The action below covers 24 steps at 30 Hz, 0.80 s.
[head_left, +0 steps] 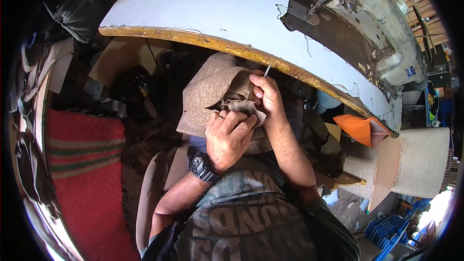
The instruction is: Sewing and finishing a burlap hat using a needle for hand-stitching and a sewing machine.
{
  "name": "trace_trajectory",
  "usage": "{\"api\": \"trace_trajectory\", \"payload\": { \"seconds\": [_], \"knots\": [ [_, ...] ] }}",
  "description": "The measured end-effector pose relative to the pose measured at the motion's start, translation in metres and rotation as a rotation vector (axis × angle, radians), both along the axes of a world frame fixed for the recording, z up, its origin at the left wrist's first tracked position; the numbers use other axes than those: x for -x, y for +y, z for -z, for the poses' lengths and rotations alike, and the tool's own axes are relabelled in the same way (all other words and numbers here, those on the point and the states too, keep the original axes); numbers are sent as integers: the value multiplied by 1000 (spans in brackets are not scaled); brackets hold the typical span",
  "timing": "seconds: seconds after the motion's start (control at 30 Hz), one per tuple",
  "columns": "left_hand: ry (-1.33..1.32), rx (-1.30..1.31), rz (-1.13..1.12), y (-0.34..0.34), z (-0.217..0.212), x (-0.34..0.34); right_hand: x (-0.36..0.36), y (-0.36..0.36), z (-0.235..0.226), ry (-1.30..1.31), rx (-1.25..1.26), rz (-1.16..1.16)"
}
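Note:
A brown woven cloth piece (pixel 205 84), folded and gathered with raw edges, lies over my lap below the table's front edge. My left hand (pixel 227 137), with a black watch at its wrist, is closed on the near edge of the cloth. To its right, my right hand (pixel 267 95) is closed round a slim metal tool (pixel 267 70), whose bright tip sticks up past the thumb and finger. The rest of the tool is hidden in the palm, so I cannot tell its kind. The right fingertips also touch the cloth's upturned edge.
A white table (pixel 193 2) with a worn wooden edge curves across ahead. On its right stands a sewing machine (pixel 394 34). An orange pouch (pixel 355 128) hangs near the table's right corner, beside a beige panel (pixel 420 162). A red striped rug (pixel 87 179) lies at left.

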<state>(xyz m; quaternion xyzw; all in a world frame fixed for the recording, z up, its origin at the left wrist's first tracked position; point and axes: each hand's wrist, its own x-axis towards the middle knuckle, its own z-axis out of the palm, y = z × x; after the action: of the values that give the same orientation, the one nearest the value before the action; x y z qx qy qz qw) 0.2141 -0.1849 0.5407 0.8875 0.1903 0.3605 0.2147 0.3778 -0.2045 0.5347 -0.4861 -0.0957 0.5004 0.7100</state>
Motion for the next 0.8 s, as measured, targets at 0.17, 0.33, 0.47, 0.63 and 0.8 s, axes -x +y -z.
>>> {"api": "trace_trajectory", "payload": {
  "seconds": [0.17,0.33,0.47,0.63,0.8],
  "knots": [
    [-10,-47,-9,-1,5,0,-5,0,11,20,-63,-34],
    [6,-44,-5,0,4,-1,-4,1,19,63,-90,-1],
    [-41,353,41,0,-5,1,-4,2,18,73,-104,-48],
    [-36,734,-4,12,-14,-2,4,0,13,56,-147,-50],
    [238,839,-125,29,-31,-7,17,0,5,-41,-192,28]
  ]
}}
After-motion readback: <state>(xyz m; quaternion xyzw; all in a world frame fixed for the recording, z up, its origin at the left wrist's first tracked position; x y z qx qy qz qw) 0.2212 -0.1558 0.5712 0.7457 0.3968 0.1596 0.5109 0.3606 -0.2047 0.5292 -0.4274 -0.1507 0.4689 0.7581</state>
